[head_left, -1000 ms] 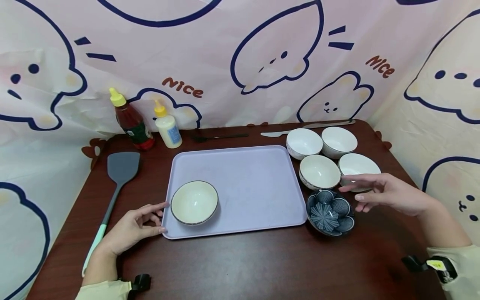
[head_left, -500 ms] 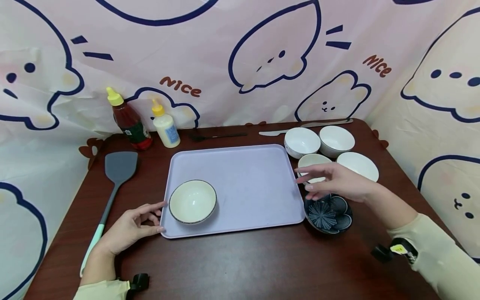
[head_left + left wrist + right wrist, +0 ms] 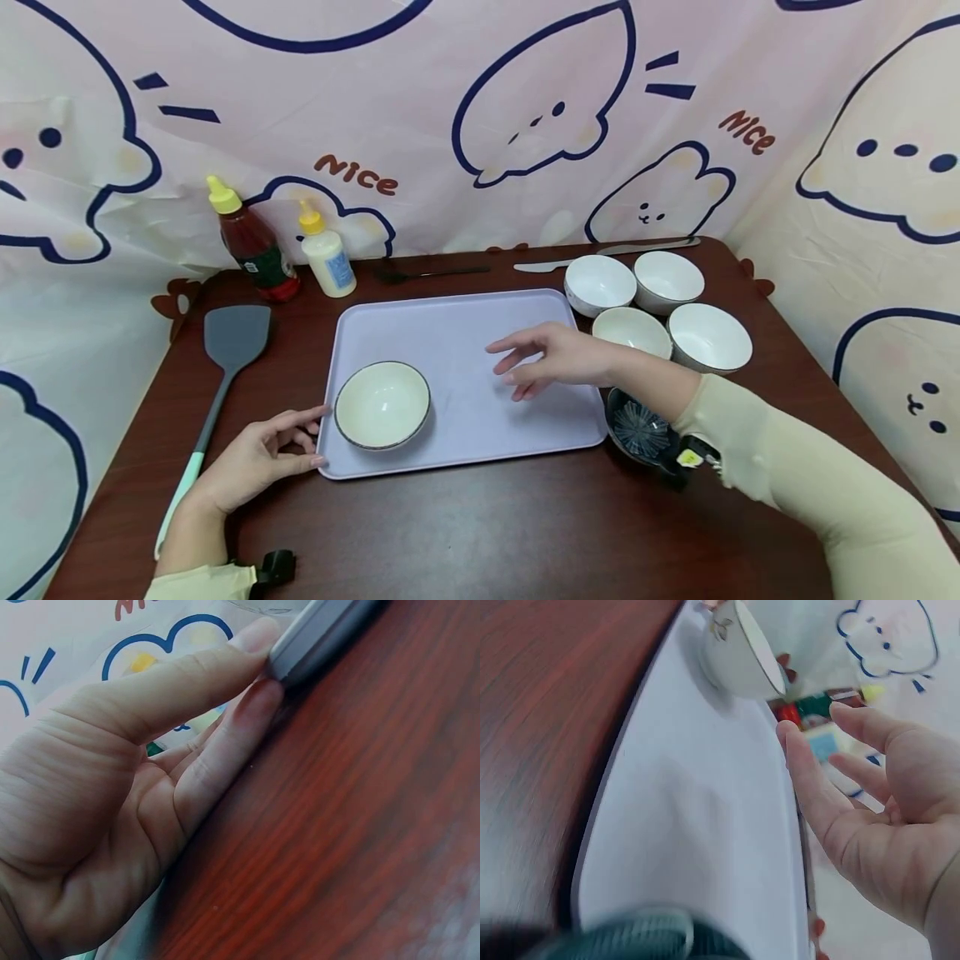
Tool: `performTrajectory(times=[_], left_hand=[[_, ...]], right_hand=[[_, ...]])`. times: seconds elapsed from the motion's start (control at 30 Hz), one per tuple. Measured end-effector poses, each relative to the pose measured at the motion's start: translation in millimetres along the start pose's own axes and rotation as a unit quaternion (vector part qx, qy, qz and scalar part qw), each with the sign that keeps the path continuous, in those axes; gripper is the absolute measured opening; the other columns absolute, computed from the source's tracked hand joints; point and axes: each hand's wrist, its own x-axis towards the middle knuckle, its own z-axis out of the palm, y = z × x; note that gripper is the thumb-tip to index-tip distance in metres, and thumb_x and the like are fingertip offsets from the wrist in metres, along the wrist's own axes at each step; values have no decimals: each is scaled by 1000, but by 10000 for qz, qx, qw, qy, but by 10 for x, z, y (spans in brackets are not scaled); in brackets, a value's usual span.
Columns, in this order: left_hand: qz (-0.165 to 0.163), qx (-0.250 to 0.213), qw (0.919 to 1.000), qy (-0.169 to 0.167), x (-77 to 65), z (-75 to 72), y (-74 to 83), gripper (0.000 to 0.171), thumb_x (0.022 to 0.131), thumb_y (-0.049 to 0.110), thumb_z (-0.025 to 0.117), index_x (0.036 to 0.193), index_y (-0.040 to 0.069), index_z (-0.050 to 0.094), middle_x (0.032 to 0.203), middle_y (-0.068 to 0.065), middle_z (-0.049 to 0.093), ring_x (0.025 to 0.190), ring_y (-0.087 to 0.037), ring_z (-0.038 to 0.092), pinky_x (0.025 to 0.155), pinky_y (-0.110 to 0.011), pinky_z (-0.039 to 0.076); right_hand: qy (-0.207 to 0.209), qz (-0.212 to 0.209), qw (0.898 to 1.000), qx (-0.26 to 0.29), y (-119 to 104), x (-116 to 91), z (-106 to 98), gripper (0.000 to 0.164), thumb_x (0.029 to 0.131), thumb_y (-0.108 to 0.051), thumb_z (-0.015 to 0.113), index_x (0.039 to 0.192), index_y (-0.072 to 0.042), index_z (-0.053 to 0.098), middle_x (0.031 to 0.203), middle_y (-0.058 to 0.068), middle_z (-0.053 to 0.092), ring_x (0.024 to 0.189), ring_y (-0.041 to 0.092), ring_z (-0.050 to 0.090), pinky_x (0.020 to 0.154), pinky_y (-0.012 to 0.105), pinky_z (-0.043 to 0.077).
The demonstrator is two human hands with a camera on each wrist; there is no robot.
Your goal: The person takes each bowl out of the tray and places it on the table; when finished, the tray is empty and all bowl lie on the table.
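My left hand (image 3: 258,454) pinches the left edge of a pale lilac tray (image 3: 480,433); the left wrist view has the thumb and a finger on either side of the tray's rim (image 3: 307,643). A cream bowl (image 3: 383,406) with a dark rim stands on the tray's left part, close to that hand. Over the middle of the tray hangs my right hand (image 3: 558,358), its fingers spread and holding nothing. In the right wrist view, the bowl (image 3: 741,652) shows beyond the right hand's fingers, apart from them.
Right of the tray, several light bowls (image 3: 709,335) stand grouped; a dark blue patterned bowl (image 3: 637,429) is partly hidden by the right arm. At left lies a grey spatula (image 3: 237,337). Behind are a red sauce bottle (image 3: 258,254), a white bottle (image 3: 328,262), a dark fork (image 3: 435,272) and a knife (image 3: 543,267).
My right hand has swept left from beside the light bowls, past the dark blue bowl, to above the tray. The left hand keeps its place at the tray edge.
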Motion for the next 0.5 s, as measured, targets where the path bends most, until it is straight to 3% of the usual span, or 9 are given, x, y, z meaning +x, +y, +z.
performTrajectory(times=[0.3,0.5], left_hand=[[12,120,9999,37,-13,-7,0,63,83,20,82,139,8,56,107,-9,62,86,-10,65,73,-19,51],[147,41,9999,20,-3,8,22,62,84,16,81,140,6,56,107,-11,62,86,-10,64,73,-18,50]], right_hand=[[-74,244,9990,369,-133,502,402,59,96,-15,67,150,-10,44,129,15,62,89,25,75,85,44,58],[-119,423,9963,742,-184,744,610,67,96,-14,67,155,-14,36,134,19,58,85,25,74,79,39,59]])
